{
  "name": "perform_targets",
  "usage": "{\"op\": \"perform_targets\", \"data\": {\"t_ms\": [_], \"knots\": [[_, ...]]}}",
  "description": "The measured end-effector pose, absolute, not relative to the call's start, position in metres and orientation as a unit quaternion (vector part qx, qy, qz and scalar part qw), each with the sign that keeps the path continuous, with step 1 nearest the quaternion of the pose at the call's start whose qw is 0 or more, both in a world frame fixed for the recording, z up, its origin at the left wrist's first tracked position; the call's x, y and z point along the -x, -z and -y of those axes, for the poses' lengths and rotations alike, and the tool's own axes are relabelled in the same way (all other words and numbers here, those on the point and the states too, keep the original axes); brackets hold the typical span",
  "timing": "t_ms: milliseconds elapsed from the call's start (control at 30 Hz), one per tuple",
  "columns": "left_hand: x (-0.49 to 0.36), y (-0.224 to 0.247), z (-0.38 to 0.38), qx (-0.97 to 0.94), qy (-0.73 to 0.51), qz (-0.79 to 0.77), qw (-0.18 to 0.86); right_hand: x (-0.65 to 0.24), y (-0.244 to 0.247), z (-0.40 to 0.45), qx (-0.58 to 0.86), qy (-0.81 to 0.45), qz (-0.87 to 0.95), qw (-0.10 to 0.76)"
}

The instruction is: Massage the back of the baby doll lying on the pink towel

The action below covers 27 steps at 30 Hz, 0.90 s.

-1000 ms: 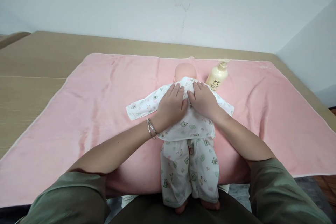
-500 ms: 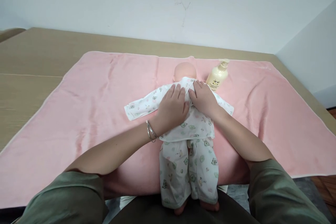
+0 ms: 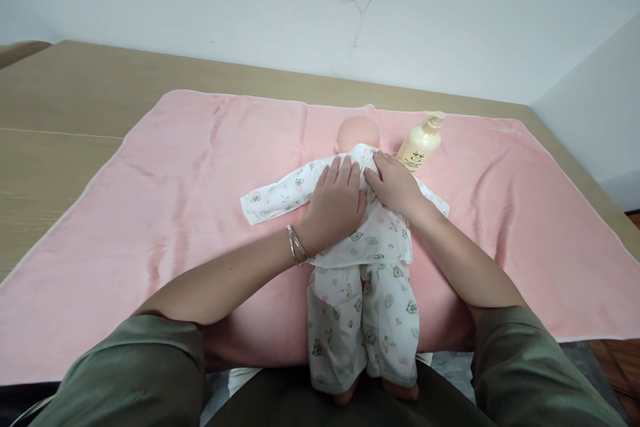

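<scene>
One pump bottle point(image 3: 420, 143), contents hidden, two hands point(image 3: 336, 205) flat on dressed doll point(image 3: 377, 240)

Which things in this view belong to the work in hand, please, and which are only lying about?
Belonging to the work:
doll, lying on the pink cloth
patterned shirt, under the left hand and right hand
patterned trousers, on the doll

Apparently just there:
pump bottle, in neither hand
bracelet, worn on the left wrist

Single head-worn view, facing forward and down, close above the doll point(image 3: 383, 237), wall point(image 3: 240, 10) beyond
</scene>
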<state>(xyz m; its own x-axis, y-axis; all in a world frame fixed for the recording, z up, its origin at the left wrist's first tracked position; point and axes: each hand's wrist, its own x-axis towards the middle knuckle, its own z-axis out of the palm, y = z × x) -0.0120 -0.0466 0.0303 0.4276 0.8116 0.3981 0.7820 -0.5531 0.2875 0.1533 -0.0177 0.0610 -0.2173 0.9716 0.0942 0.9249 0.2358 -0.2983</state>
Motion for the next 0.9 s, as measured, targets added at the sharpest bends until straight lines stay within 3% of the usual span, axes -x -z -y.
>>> {"op": "perform_targets", "data": {"t_ms": [333, 900], "knots": [[0.019, -0.031, 0.011, -0.823, -0.287, -0.483, 0.083, -0.134, -0.055, 0.054, 0.611, -0.024, 0.783, 0.116], [0.016, -0.018, 0.026, -0.809, -0.317, -0.488, 0.08, -0.153, -0.051, 0.021, 0.576, -0.059, 0.807, 0.118]]}}
